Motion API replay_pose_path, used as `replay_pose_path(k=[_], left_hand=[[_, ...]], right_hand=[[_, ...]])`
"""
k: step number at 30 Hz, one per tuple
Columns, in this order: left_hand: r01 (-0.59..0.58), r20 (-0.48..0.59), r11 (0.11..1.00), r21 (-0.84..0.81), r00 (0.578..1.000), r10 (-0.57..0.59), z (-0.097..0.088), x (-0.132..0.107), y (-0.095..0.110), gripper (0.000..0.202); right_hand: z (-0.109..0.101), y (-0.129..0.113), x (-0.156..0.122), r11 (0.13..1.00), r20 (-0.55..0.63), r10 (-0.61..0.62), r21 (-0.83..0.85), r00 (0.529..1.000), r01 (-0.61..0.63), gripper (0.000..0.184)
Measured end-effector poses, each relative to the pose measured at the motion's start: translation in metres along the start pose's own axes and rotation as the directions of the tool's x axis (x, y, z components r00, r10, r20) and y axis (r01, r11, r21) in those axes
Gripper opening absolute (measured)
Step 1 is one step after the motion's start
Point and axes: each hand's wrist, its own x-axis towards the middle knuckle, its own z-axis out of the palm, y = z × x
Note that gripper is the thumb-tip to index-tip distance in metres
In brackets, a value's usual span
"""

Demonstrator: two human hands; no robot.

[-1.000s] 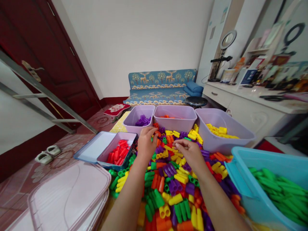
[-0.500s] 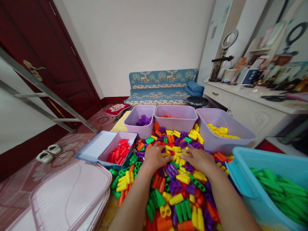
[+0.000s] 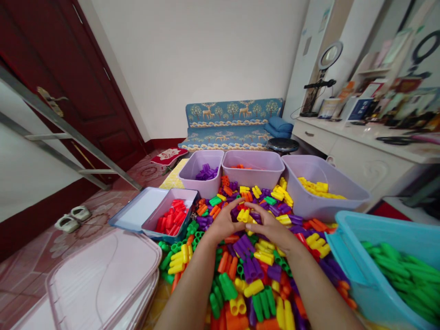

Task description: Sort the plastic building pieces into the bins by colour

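Observation:
My left hand (image 3: 222,223) and my right hand (image 3: 270,225) curve toward each other over the middle of the pile, their fingertips nearly meeting. Yellow plastic tube pieces (image 3: 243,215) are enclosed between them; whether they are lifted off the pile I cannot tell. Around the hands lie joined tube pieces in several colours, among them a purple piece (image 3: 244,246) nearer me and a green piece (image 3: 264,302) close to the front. The palms and the undersides of the fingers are hidden.
Lilac bins hold purple (image 3: 202,183), orange (image 3: 252,174) and yellow pieces (image 3: 321,201). A turquoise bin (image 3: 357,256) with green pieces stands at right. At left are an open box (image 3: 192,224) of red pieces and stacked lids (image 3: 103,275). A ladder (image 3: 79,142) leans beyond.
My hands have drawn together from both sides, the right one moving left, and now ring the yellow pieces. More yellow and purple pieces show where the right hand was.

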Motion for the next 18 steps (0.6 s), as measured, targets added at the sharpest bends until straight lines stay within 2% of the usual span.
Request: replay_pose_path(k=[3, 8, 13, 18], left_hand=[[-0.038, -0.059, 0.979, -0.198, 0.998, 0.026, 0.001, 0.001, 0.005, 0.071], [-0.035, -0.016, 0.922, -0.385, 0.999, 0.031, 0.001, 0.001, 0.006, 0.075], [-0.070, -0.013, 0.889, -0.453, 0.997, 0.072, 0.000, 0.000, 0.006, 0.075], [-0.075, 0.036, 0.884, -0.461, 0.994, 0.103, 0.000, 0.000, 0.008, 0.074]], right_hand=[[0.000, -0.008, 0.000, 0.994, -0.001, -0.067, 0.085, 0.998, 0.067, 0.061], [0.002, -0.018, 0.000, 0.985, -0.063, -0.108, 0.129, 0.992, 0.115, 0.059], [0.002, -0.020, -0.001, 0.968, -0.105, -0.098, 0.220, 0.990, 0.120, 0.060], [0.000, -0.015, 0.003, 0.958, -0.116, -0.123, 0.244, 0.986, 0.149, 0.055]])
